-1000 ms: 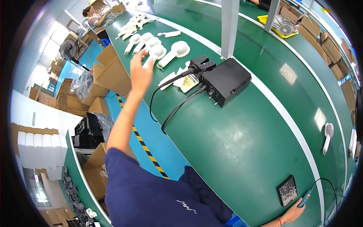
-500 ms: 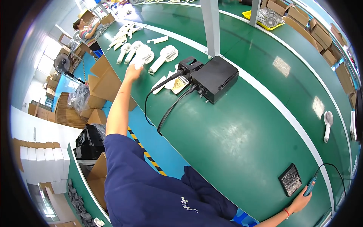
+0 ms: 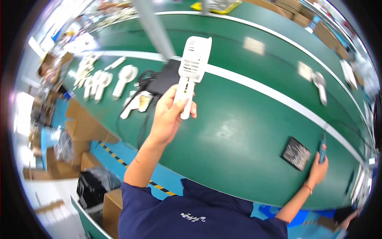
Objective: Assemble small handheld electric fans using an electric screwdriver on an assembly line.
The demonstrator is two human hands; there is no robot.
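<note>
My left hand point(image 3: 169, 113) is closed round the handle of a white handheld fan point(image 3: 195, 59), lifted above the bench with its slotted round head upward and seen edge-on. A long opening shows along the handle. At the right, my right hand point(image 3: 319, 167) grips a blue electric screwdriver point(image 3: 322, 149), its tip pointing away from me. Beside it, on the green bench point(image 3: 234, 159), lies a black tray point(image 3: 296, 153) filled with small metal pieces, blurred, probably screws. Several more white fans point(image 3: 125, 79) lie at the left of the bench.
Behind the raised fan sits a black box point(image 3: 165, 77) with cables, partly hidden. A grey post point(image 3: 153, 28) rises from the bench. Another white fan point(image 3: 319, 87) lies far right. Cardboard boxes point(image 3: 85, 127) stand left of the bench. Someone sits at the far left.
My left hand has picked up a fan from the group at the left and brought it up to the middle. My view has swung right; my right hand keeps the screwdriver.
</note>
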